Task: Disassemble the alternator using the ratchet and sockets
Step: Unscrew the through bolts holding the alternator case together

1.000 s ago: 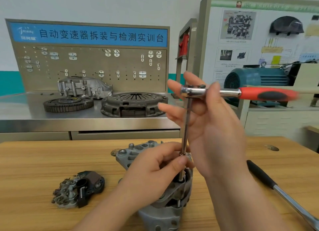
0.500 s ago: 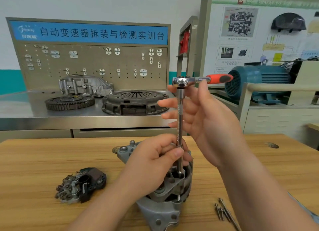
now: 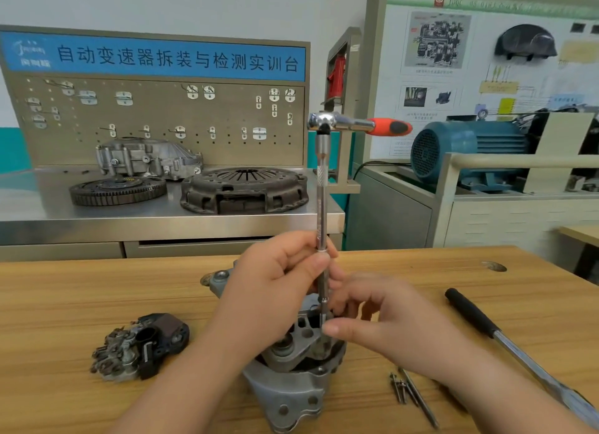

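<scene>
- The alternator (image 3: 291, 372) stands on end on the wooden table (image 3: 64, 304), near the front edge and about in the middle, between the two forearms.
- The ratchet (image 3: 356, 124) sits high above it with its red handle pointing right. No hand is on the handle.
- A long bar (image 3: 322, 206) runs straight down from the ratchet head into the top of the alternator. The socket at its foot is hidden by the fingers.
- The left hand (image 3: 278, 281) pinches the bar about halfway down, thumb in front and fingers curled behind.
- The right hand (image 3: 389, 323) is lower, with its thumb tip against the foot of the bar and its fingers curled round behind, so it looks to be gripping there.
- Done so far, by the look of it: a dark part with metal fins (image 3: 139, 346) lies off the alternator on the table to the left, and a few long thin bolts (image 3: 410, 390) lie loose on the near right.
- Step in hand, I judge: spinning out another long bolt by twirling the bar with the fingers, which suggests it is already loose.
- Left to do, I judge: lift this bolt out, then part the two halves of the housing and take out what is inside. The housing is not yet apart.
- A second long-handled tool (image 3: 505, 339) lies unused on the table to the right.
</scene>
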Motion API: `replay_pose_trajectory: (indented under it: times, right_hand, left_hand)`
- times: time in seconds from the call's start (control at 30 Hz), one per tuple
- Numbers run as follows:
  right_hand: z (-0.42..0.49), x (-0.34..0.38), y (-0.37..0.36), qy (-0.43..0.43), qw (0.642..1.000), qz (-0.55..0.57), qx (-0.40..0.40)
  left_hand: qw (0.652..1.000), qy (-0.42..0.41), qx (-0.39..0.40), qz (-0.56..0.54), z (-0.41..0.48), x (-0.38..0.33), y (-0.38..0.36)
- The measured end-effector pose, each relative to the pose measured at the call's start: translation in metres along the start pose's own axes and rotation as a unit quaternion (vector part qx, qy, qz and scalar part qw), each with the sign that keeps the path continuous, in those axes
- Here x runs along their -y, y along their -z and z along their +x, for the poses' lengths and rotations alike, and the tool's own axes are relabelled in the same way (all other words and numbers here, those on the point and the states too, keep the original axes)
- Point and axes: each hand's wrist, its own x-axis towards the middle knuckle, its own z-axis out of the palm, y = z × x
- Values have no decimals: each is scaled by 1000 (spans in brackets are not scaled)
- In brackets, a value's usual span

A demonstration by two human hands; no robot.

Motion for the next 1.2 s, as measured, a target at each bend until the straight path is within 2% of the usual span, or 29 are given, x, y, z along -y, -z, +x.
replay_pose_trajectory:
  times: [0.2, 0.3, 0.5, 0.67, 0.73, 0.83, 0.93, 1.07, 1.2]
  right_hand:
    - [7, 12, -12, 42, 997, 24, -55]
    - [12, 23, -13, 57, 986, 151, -41]
    - [11, 43, -30, -29, 915, 399, -52]
    - [-7, 48, -61, -122, 869, 480, -13]
    - [-11, 43, -60, -125, 858, 498, -9]
    - [-11, 26, -36, -107, 905, 411, -20]
    - [-10, 0, -6, -159, 943, 293, -20]
    - [-16, -35, 16, -258, 959, 116, -10]
    - [-22, -62, 24, -307, 951, -32, -11]
  left_hand:
    - [994, -43, -68, -68, 5, -15, 12]
    - [990, -47, -92, -101, 7, -21, 12]
    - [974, -11, -109, -197, 10, -26, -1]
    - [941, 23, -155, -299, 25, -37, 11]
    - [932, 21, -148, -331, 30, -42, 20]
    - [931, 11, -135, -338, 26, -44, 25]
    - [938, 16, -117, -326, 17, -40, 23]
    - [945, 20, -87, -314, 7, -35, 16]
    - [955, 13, -49, -292, 3, -31, 9]
